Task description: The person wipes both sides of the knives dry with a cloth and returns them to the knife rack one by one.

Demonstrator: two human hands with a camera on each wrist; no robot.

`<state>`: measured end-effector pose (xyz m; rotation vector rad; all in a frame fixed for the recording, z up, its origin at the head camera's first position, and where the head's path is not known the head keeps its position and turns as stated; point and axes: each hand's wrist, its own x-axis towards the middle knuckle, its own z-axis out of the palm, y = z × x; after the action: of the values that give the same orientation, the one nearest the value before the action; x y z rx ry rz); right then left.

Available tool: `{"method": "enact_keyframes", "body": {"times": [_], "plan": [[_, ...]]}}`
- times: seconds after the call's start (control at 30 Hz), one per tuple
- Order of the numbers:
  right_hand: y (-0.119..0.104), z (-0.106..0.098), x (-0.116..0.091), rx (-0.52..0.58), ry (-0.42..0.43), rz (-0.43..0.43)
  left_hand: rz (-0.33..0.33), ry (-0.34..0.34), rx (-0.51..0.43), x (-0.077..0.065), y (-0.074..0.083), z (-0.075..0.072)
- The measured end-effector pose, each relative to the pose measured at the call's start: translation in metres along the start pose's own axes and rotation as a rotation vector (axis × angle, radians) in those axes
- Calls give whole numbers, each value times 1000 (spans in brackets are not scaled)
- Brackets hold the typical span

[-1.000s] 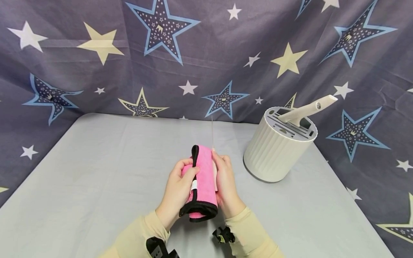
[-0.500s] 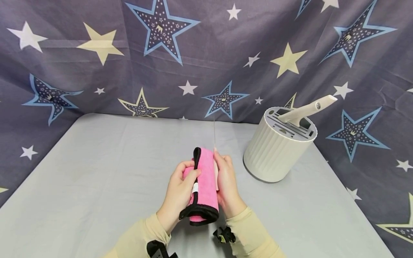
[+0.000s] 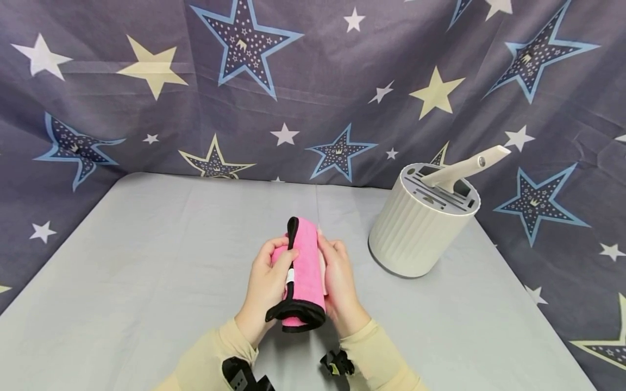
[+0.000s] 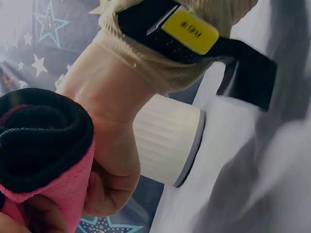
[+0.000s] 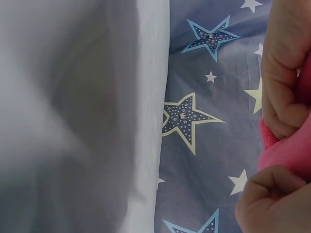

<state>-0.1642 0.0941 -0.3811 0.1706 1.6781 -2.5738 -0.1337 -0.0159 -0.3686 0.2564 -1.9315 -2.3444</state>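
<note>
In the head view my left hand [image 3: 266, 282] grips a pink cloth [image 3: 307, 266] with black edging, thumb across its front. The cloth is folded into a roll, its black-edged end toward me and a small white label at its edge. My right hand [image 3: 339, 277] is curled at the cloth's right side around the pale handle [image 3: 323, 266] of a knife. Its thin blade [image 3: 317, 203] is seen edge-on, pointing away from me. In the left wrist view the rolled cloth [image 4: 53, 170] hides part of the right hand [image 4: 114, 179], whose fingers are bent.
A ribbed cream knife block [image 3: 415, 233] stands at the right, with a pale-handled knife [image 3: 467, 165] leaning out of its slotted grey top. A grey cloth covers the table [image 3: 146, 260]. Behind hangs a dark curtain [image 3: 323, 65] printed with stars.
Both hands, with the cloth and the knife, shift slightly right and toward me, then back left and away. The grips stay the same, and the knife block has not moved.
</note>
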Motion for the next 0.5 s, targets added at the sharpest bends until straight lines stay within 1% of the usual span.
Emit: {"method": "enact_keyframes", "body": {"times": [0.23, 0.5], "plan": [[2, 0, -2, -27, -8, 24, 19, 13, -34, 6, 1, -3], [5, -1, -1, -73, 11, 30, 23, 16, -66, 8, -1, -9]]}}
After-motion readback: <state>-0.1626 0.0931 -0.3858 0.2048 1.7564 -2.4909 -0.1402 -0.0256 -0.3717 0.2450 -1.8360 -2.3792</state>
